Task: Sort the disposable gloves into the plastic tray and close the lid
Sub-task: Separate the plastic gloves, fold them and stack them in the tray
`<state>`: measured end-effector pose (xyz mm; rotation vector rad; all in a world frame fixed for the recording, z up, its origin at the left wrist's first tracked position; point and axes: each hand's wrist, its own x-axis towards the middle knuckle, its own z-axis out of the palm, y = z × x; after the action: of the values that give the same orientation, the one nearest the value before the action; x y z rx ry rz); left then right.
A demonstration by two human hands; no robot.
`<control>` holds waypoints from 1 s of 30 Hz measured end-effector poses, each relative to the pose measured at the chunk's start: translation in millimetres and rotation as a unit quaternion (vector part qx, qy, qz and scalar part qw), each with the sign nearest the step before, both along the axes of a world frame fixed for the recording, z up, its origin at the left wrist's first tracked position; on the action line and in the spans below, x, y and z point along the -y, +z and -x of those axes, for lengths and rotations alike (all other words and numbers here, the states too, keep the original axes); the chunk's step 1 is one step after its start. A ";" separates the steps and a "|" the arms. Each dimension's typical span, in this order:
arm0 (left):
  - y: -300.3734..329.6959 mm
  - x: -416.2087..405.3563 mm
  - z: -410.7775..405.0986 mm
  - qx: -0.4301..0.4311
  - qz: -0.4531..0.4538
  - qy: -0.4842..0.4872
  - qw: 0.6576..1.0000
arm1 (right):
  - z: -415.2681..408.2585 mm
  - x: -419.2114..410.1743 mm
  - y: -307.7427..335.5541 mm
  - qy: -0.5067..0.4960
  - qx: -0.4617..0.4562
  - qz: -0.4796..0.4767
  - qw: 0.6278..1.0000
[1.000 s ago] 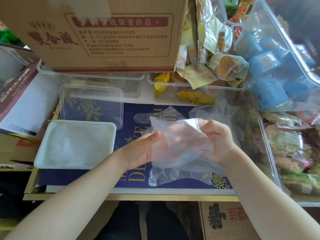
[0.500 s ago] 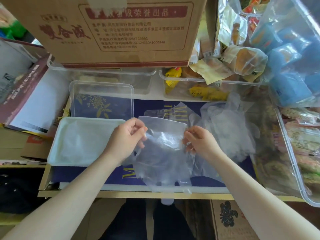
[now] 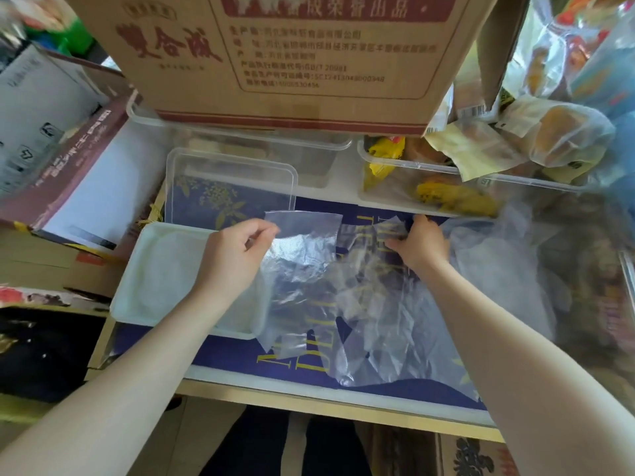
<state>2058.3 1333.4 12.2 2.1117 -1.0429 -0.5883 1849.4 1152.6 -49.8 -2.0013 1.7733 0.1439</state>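
Note:
A clear disposable glove [image 3: 304, 249] hangs from my left hand [image 3: 237, 255], which pinches its cuff edge just right of the white plastic tray [image 3: 161, 269]. The tray sits on the dark blue box top and holds thin clear film. Its clear lid [image 3: 230, 187] lies flat just behind it. My right hand [image 3: 417, 243] grips the edge of another clear glove [image 3: 378, 235] on the blue surface. More loose gloves [image 3: 378, 324] lie spread below and to the right of my hands.
A big cardboard carton [image 3: 275, 56] overhangs the back. Clear containers [image 3: 426, 187] with yellow snack packs stand behind right, and wrapped snacks [image 3: 549, 132] pile up at the far right. A maroon box [image 3: 68, 173] lies left. The shelf's front edge [image 3: 326, 403] is near me.
My left hand has carried the glove left, toward the tray. My right hand has let go of that glove and reached back and right onto another one.

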 end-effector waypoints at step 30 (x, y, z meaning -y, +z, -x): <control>43.8 -3.3 41.0 -0.233 0.194 -0.147 0.942 | -30.8 -118.8 155.6 -0.281 0.494 -0.129 0.813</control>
<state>2017.3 1336.7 55.9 1.3927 -1.0925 -0.8936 1880.2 1271.4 105.8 -0.9362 1.4021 -0.6880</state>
